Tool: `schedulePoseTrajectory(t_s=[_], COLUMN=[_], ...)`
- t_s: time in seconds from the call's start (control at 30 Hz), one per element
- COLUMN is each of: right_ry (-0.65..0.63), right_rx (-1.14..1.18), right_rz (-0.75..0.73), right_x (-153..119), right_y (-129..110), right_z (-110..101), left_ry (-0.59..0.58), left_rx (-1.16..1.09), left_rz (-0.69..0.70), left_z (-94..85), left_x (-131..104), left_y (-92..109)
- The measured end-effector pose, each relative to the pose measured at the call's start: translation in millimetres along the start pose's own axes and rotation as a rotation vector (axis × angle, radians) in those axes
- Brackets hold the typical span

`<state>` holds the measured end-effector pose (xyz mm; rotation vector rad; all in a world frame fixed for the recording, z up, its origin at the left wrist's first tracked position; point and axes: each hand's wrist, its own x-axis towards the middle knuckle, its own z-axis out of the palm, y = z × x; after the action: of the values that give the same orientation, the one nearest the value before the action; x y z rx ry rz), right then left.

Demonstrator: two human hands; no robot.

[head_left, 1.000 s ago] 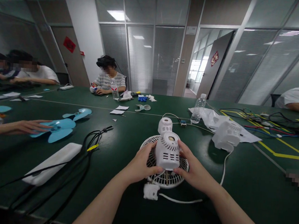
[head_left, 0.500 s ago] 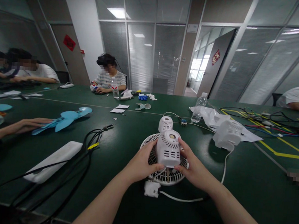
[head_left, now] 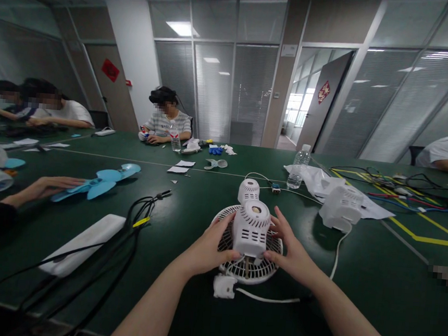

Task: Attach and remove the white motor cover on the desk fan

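Note:
A white vented fan motor housing (head_left: 253, 228) sits above a round white fan grille (head_left: 265, 271), right in front of me. My left hand (head_left: 218, 238) curves round the housing's left side, thumb at its lower edge. On the other side, my right hand (head_left: 286, 244) has its thumb and lower fingers against the housing, the index finger raised off it. Just beyond stands a smaller white vented part (head_left: 249, 190) at the grille's far side. A small white plastic piece (head_left: 224, 287) with a cable (head_left: 267, 298) lies at the grille's near edge.
To the left are a white power strip (head_left: 82, 244), black cables (head_left: 135, 233) and a blue fan blade (head_left: 102, 186) under another person's hand (head_left: 49, 189). A water bottle (head_left: 298, 166), a second white housing (head_left: 340, 207) and wires (head_left: 398, 186) lie right. People sit round the green table.
My right hand has loosened slightly, its index finger lifting off the housing. The housing stays in almost the same place. The whole view has shifted a little.

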<state>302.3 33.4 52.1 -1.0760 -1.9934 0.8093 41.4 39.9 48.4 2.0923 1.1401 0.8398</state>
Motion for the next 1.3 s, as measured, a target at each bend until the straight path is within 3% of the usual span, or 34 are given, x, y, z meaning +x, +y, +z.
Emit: schedulePoseTrajectory(t_s=[0.3,0.7,1.3], right_ry=[0.033,-0.035,-0.029], right_rx=[-0.104,-0.14,-0.238], right_rz=[-0.025,0.021,-0.008], right_x=[2,3,-1], right_y=[5,-13,-8], right_z=[8,0,2], left_ry=[0.038,-0.014,-0.008], left_rx=[-0.171,-0.025,0.1], left_rz=[0.071,0.087,0.022], left_z=[6.3,3.5,4.0], left_x=[7,8,5], left_y=[-7,4,3])
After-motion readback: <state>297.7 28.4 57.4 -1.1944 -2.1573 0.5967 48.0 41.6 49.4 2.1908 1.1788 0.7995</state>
